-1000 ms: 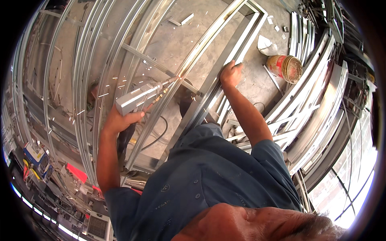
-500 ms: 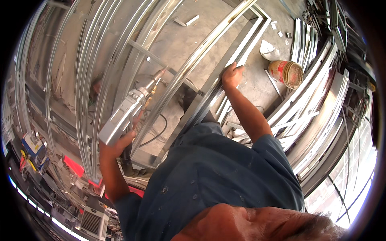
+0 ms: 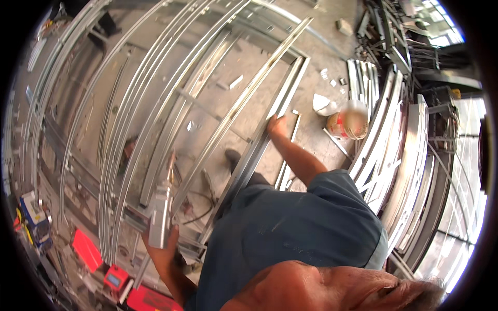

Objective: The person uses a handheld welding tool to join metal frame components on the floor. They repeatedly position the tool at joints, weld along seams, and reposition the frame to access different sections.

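Note:
In my left hand (image 3: 165, 253), at the lower left, is a silver, boxy welding gun (image 3: 161, 223). My fingers are closed about its rear part, with the grip mostly hidden. Its copper-coloured nozzle (image 3: 171, 166) points away from me, above the bars and floor. My right hand (image 3: 278, 125) grips the edge of a long metal bar of a welded frame (image 3: 249, 160), with the fingers partly hidden by the bar. The frame's long bars run from near my body to the far side, with thin crosspieces joining them.
A dirty yellow and red bucket (image 3: 337, 126) stands right of the frame, near a white scrap (image 3: 323, 105). Long metal lengths (image 3: 391, 171) are stacked along the right. A red machine (image 3: 116, 280) sits at lower left. A dark cable (image 3: 207, 211) loops beneath the frame.
The welding gun has moved back toward my body, and its nozzle has swung from pointing far right to nearly straight ahead. My right hand still holds the bar. The whole view has shifted.

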Available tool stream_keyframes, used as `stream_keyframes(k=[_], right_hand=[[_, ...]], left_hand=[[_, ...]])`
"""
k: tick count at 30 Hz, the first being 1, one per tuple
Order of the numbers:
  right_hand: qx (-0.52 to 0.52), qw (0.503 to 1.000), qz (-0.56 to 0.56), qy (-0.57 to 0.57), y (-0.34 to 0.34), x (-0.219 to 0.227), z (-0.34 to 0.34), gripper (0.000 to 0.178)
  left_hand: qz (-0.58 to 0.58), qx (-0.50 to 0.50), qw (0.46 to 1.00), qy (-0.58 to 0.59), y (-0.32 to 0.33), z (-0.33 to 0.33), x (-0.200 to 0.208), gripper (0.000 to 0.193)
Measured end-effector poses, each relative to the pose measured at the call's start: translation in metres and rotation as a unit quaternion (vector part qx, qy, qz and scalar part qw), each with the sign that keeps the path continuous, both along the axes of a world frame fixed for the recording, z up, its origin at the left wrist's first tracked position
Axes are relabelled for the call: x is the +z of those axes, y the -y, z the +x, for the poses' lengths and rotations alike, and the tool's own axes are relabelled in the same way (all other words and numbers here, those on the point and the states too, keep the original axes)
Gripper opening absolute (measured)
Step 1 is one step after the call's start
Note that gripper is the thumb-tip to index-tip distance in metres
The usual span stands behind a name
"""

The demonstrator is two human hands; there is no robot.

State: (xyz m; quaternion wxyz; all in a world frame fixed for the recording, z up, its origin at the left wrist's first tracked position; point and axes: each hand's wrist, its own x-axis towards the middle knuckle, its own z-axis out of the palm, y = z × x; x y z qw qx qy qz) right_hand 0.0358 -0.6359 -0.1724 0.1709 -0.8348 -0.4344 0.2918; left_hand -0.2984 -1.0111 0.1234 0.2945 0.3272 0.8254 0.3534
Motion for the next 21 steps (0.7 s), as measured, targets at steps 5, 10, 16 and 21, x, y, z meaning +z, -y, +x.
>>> stream_keyframes(k=[5, 10, 16, 21], right_hand=[[0.037, 0.996, 0.0, -0.077, 0.113, -0.009, -0.026, 0.048], [0.065, 0.993, -0.056, -0.085, 0.212, 0.0, -0.059, 0.056], [0.1, 0.988, -0.032, -0.11, 0.241, 0.003, -0.067, 0.054], [0.095, 0.988, -0.017, -0.12, 0.246, -0.001, -0.069, 0.057]], left_hand=[[0.077, -0.091, 0.993, 0.019, 0.056, 0.03, 0.015, 0.045], [0.134, -0.097, 0.986, -0.01, 0.132, 0.044, -0.002, 0.049], [0.152, -0.035, 0.983, -0.098, 0.188, 0.068, -0.004, 0.056], [0.125, 0.048, 0.983, -0.123, 0.208, 0.1, -0.003, 0.059]])
